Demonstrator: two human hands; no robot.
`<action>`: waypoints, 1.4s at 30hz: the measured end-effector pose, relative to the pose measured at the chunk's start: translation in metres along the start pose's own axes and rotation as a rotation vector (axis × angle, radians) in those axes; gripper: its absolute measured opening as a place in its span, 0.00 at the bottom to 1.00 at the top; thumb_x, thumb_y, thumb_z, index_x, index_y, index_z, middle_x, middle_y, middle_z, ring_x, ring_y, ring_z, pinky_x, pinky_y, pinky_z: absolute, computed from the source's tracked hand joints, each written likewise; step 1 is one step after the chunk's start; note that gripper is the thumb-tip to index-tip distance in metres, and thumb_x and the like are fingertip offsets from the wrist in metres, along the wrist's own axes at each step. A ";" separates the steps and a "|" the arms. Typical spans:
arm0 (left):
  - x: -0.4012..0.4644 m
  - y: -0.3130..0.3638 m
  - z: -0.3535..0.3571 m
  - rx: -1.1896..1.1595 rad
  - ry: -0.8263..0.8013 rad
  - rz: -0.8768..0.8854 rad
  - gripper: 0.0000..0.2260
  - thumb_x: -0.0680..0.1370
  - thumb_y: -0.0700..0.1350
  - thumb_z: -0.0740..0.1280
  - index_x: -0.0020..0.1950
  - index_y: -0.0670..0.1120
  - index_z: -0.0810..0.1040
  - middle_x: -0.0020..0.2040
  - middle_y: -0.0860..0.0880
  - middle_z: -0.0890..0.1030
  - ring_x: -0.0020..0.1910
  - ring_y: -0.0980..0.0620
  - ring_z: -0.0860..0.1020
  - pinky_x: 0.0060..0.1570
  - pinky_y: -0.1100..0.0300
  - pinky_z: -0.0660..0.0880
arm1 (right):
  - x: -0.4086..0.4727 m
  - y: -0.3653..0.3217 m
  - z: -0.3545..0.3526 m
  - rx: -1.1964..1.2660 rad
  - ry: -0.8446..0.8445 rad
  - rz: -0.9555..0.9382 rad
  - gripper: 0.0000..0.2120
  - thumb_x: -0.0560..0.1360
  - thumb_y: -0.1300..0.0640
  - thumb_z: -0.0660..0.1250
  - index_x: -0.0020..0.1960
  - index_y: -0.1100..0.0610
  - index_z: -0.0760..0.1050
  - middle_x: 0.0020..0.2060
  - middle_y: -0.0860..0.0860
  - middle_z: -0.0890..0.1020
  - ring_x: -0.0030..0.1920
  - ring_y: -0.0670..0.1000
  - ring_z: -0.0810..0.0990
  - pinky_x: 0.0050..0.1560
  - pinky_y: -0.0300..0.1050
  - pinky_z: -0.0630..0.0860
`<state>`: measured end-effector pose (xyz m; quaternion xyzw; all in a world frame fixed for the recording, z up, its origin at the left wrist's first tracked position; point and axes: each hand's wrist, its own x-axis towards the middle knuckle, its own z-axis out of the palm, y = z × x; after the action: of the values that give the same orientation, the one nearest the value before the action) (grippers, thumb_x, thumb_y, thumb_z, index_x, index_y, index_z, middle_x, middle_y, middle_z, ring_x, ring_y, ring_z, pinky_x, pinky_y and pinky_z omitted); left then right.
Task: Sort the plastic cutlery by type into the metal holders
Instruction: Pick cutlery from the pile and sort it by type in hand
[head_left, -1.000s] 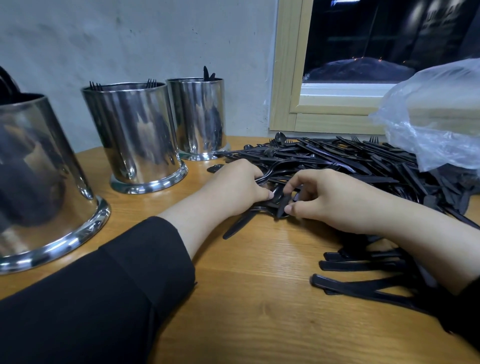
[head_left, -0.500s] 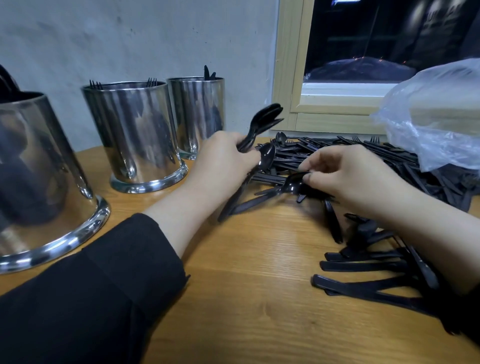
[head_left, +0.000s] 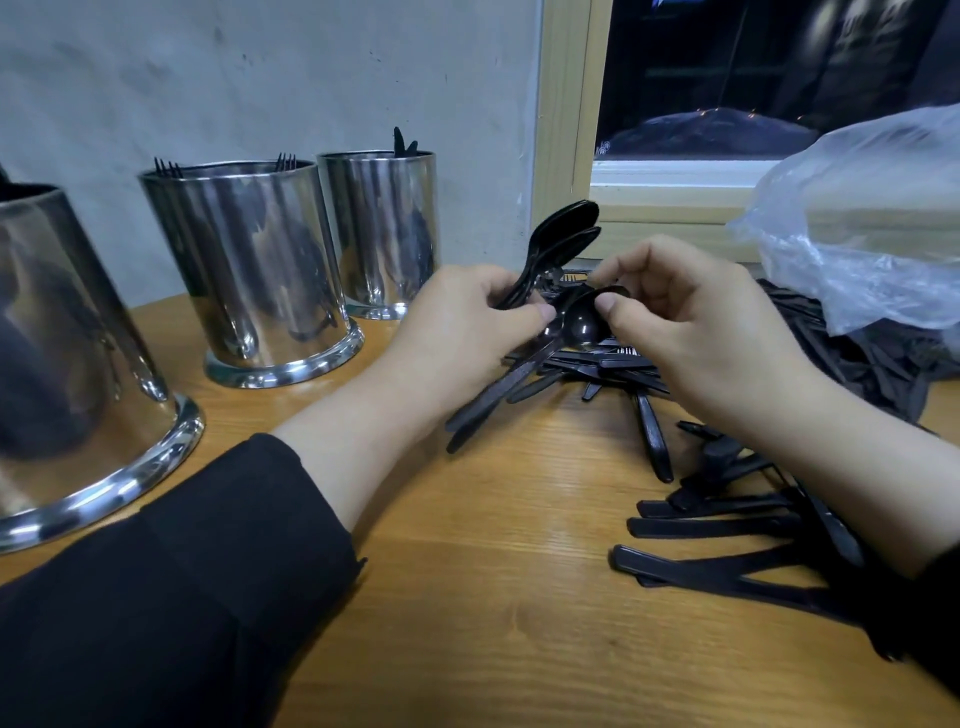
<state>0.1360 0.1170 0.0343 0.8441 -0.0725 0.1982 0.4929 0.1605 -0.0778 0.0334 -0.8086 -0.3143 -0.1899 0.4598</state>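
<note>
Three metal holders stand along the left of a wooden surface (head_left: 493, 597): the near holder (head_left: 78, 364), the middle holder (head_left: 249, 270) with fork tines showing above its rim, and the far holder (head_left: 384, 228) with dark tips poking out. Just right of them, the left hand (head_left: 467, 322) grips a bunch of black spoons (head_left: 561, 234), fingers curled round the handles; the bowls point up and to the right, the handle ends down and to the left toward the surface. The right hand (head_left: 696, 317) meets it, thumb and fingers pinching the bowl of one spoon (head_left: 582, 322) that lies against the bunch, its long axis running the same diagonal. Under and behind both hands, loose black cutlery (head_left: 727, 525) is heaped on the surface, handles fanned toward the left and the viewer. A clear plastic bag (head_left: 857, 228) sits over the heap at far right. Behind: a grey wall (head_left: 260, 78) and a wood-framed window (head_left: 566, 104), dark outside.
</note>
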 end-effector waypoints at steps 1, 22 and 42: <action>-0.001 0.000 0.002 -0.010 -0.024 -0.006 0.05 0.78 0.43 0.73 0.43 0.45 0.84 0.36 0.51 0.84 0.35 0.60 0.77 0.39 0.67 0.72 | 0.000 0.001 0.001 -0.010 0.007 0.003 0.07 0.80 0.57 0.68 0.54 0.47 0.79 0.38 0.55 0.81 0.40 0.57 0.79 0.47 0.57 0.78; -0.011 0.017 -0.005 0.063 -0.307 -0.098 0.25 0.82 0.65 0.57 0.50 0.47 0.84 0.29 0.50 0.79 0.27 0.56 0.71 0.31 0.64 0.69 | 0.008 -0.001 -0.013 -0.060 0.153 -0.101 0.07 0.79 0.54 0.67 0.47 0.42 0.75 0.41 0.47 0.82 0.41 0.46 0.79 0.45 0.48 0.77; -0.023 0.039 0.057 -0.192 -0.132 0.033 0.17 0.76 0.61 0.70 0.36 0.52 0.71 0.29 0.51 0.68 0.25 0.51 0.64 0.33 0.53 0.61 | -0.028 0.014 -0.118 -0.229 -0.005 -0.064 0.11 0.83 0.52 0.62 0.53 0.52 0.83 0.44 0.48 0.86 0.43 0.47 0.83 0.44 0.49 0.80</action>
<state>0.1173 0.0461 0.0316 0.8030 -0.1372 0.1423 0.5623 0.1480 -0.1940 0.0676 -0.8458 -0.3173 -0.2370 0.3575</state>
